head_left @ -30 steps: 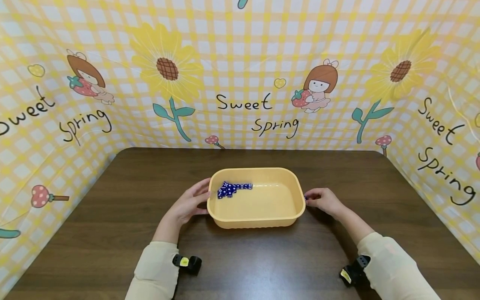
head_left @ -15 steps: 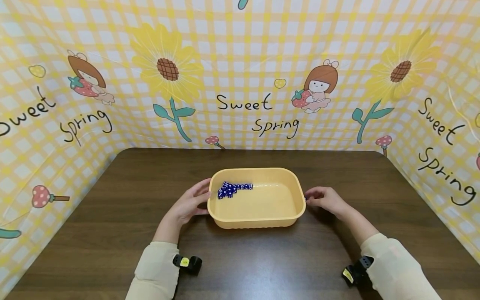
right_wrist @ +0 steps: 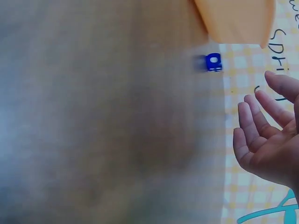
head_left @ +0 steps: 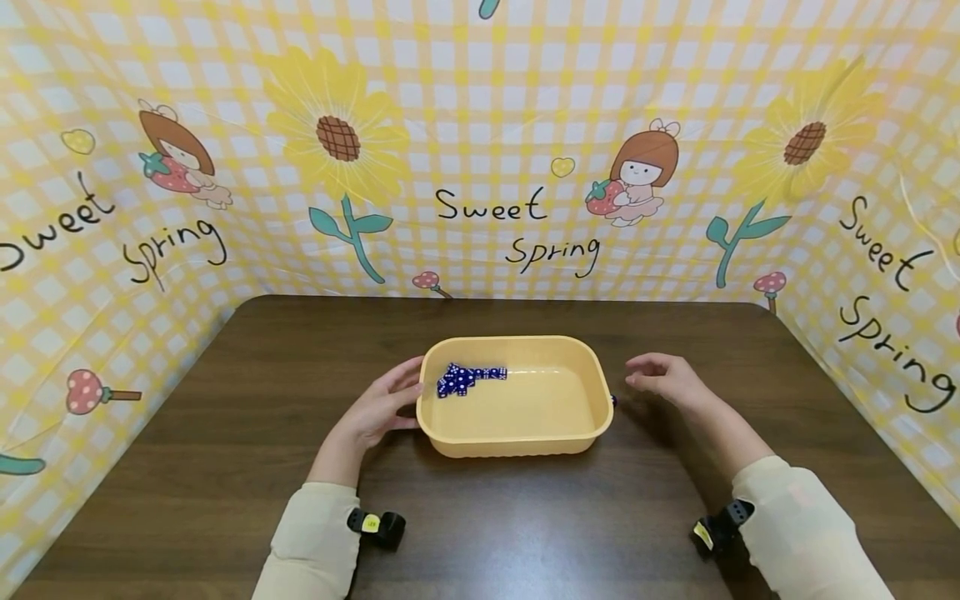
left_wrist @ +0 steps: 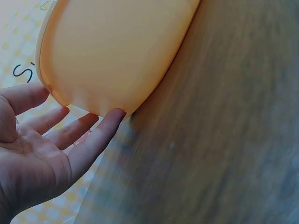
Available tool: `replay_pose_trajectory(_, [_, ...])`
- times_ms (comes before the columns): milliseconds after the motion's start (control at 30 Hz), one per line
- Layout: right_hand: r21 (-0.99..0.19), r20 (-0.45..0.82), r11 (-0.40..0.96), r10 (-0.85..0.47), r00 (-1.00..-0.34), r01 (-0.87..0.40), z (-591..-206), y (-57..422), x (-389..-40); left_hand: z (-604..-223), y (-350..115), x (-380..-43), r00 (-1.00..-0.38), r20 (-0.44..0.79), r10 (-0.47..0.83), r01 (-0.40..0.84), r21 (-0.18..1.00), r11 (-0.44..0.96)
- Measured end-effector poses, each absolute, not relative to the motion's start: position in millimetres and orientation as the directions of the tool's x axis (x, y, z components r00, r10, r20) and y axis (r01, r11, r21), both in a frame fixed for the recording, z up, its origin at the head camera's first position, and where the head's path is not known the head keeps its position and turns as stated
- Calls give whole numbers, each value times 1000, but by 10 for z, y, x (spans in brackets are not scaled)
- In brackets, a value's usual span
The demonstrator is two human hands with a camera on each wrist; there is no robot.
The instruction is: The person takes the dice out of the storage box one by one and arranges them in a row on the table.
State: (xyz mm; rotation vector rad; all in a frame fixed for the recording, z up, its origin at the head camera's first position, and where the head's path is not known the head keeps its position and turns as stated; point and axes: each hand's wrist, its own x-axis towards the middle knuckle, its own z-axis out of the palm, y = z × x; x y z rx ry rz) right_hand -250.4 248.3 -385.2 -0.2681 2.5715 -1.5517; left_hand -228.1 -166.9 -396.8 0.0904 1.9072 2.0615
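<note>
A yellow plastic basin (head_left: 514, 417) stands on the table, with several blue dice (head_left: 456, 381) with white dots gathered at its left end. My left hand (head_left: 380, 404) is at the basin's left end. In the left wrist view its fingers (left_wrist: 100, 137) are spread and the fingertips touch the basin's end wall. One more blue die (right_wrist: 214, 62) rests on the table just outside the basin's right end, mostly hidden behind the rim in the head view. My right hand (head_left: 663, 381) is held to the right of that die, apart from it, fingers loosely bent around nothing.
The brown wooden table (head_left: 480, 521) ends at the back against a yellow checked cloth (head_left: 480, 133), which also hangs at both sides. A black wrist camera (head_left: 386, 530) is strapped on the left sleeve, another camera (head_left: 712, 533) on the right.
My right hand has let go of the single die beside the basin and moved off to the right and slightly up. The left hand and the basin have stayed in place.
</note>
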Motion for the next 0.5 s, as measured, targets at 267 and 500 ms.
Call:
replay_pose_trajectory(267, [-895,5,435,-205,-979,-96,-3612,2412,-2601,-3971,-1673,-2277,-944,-172,280,-195,979,-54])
replay_pose_trajectory(500, [-898,24,425,-213,-977,-115,-3432,2283,-2701,-3978,-1667,-2280,-943,-173,284,-196,979,-52])
